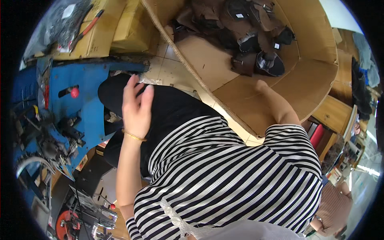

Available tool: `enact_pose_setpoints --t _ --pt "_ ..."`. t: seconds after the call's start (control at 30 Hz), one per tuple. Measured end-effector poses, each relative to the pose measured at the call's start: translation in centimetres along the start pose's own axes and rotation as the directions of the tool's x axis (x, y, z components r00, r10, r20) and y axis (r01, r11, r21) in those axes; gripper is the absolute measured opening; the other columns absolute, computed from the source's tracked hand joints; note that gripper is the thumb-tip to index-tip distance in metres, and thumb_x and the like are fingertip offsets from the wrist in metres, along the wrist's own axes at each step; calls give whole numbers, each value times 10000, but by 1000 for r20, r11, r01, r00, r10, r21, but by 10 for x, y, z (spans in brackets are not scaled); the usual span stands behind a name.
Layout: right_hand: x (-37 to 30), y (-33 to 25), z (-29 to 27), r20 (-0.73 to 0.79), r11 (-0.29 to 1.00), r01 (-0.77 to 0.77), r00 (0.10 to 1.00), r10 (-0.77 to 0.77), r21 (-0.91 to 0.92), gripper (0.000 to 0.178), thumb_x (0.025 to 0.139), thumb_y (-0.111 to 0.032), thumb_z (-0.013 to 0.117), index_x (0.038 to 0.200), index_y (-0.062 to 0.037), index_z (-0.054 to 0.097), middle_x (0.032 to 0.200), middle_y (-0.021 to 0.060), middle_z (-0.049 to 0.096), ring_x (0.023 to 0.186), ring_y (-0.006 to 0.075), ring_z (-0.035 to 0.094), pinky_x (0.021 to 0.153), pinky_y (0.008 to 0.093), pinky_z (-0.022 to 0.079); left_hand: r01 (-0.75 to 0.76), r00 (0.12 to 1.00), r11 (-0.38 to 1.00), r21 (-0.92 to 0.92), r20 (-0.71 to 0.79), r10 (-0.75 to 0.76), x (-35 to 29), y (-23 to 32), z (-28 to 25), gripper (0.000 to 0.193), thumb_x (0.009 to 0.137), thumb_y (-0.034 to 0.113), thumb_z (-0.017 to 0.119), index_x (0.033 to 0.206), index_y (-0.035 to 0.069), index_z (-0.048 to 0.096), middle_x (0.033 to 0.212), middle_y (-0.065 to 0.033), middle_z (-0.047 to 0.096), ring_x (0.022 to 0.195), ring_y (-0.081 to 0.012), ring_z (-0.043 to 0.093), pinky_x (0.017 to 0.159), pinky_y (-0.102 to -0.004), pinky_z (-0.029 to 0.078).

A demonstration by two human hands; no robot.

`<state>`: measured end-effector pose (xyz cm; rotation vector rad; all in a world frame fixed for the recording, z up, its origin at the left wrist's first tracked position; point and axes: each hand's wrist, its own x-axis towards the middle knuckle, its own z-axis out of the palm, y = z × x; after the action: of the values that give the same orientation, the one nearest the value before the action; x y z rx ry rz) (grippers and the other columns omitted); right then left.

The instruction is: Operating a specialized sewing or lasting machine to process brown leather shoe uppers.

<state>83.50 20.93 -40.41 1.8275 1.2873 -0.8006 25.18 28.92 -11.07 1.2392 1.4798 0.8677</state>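
My left hand [137, 110] is raised over my black-clad leg, its fingers apart and nothing in them. A yellow bracelet circles that wrist. My right arm reaches over the edge of a large cardboard box [208, 60], and my right hand [263, 86] is inside it, near the bottom. The fingers of that hand are blurred and cannot be made out. Just beyond it lies a dark brown and black piece with a rounded end and grey lining [270, 64], which looks like a shoe upper. Several similar pieces [236, 24], some with white labels, are heaped at the box's far side.
A blue machine [84, 104] with a red knob [75, 93] stands at the left. Behind it are yellow-taped cartons [134, 32], with red-handled pliers [86, 31] on one. A wooden drawer unit [334, 114] is at the right. Another person [336, 208] is at the lower right.
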Motion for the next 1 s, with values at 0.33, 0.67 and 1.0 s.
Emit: enact_pose_setpoints --t 0.33,0.67,1.0 --pt "-30 -48 -1 -202 973 233 952 -228 -3 477 875 -352 563 1150 36 607 1153 227 609 1075 376 575 1003 403 418 124 956 992 -19 271 -114 68 15 104 783 771 83 647 1392 -62 193 1151 -210 591 1057 -291 578 953 -370 441" --pt "-203 -132 -49 -243 350 707 592 -768 615 538 980 -390 446 1373 -24 425 1346 202 485 1251 325 473 1055 396 375 -30 919 961 276 386 -83 120 54 150 1036 752 166 586 1386 -172 -160 1315 -384 430 1208 -425 497 1045 -341 380" --pt "-263 -225 -167 -738 -194 782 429 -521 592 927 819 -380 565 1471 89 104 1534 250 151 1440 341 155 1168 398 127 -192 913 824 534 405 -50 207 82 148 1147 772 574 631 1442 -146 40 1247 -396 485 1189 -432 521 1016 -358 411"
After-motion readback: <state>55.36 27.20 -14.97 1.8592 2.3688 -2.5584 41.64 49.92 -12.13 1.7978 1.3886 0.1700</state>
